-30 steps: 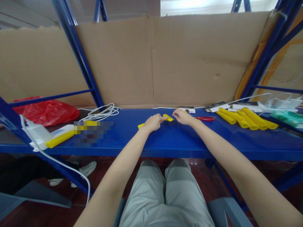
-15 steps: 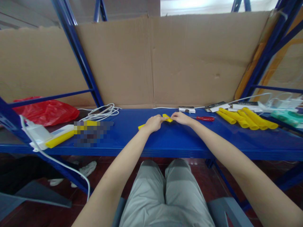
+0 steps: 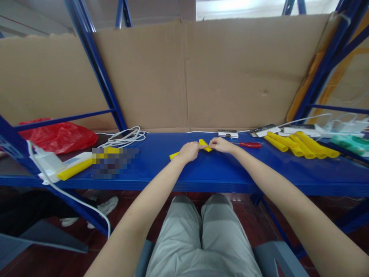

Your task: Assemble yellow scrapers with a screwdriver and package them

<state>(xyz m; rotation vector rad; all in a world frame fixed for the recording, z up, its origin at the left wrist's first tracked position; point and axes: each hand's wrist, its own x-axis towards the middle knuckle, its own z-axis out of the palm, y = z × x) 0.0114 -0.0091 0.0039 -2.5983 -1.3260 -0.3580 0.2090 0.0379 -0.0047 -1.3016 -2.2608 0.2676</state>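
My left hand (image 3: 189,151) is closed over a yellow piece above the blue shelf, its index finger stretched toward the right. Yellow shows on both sides of this hand: a short end (image 3: 174,156) by the wrist and an angled yellow piece (image 3: 205,145) in front of the fingers. Whether these are one tube I cannot tell, as the hand covers the middle. At the right end of the yellow piece, my right hand (image 3: 220,145) pinches with thumb and fingertips. Just right of that hand lies a red-handled screwdriver (image 3: 250,145).
Several yellow tubes (image 3: 305,146) lie at the right beside small black-and-white boxes (image 3: 266,130). On the left are a red plastic bag (image 3: 60,134), a coiled white cable (image 3: 127,137) and another yellow tube (image 3: 76,169). A cardboard sheet (image 3: 230,73) stands behind the blue shelf (image 3: 161,177).
Both hands stay close together at the yellow piece. My left index finger has shifted slightly on it; the view has moved a little.
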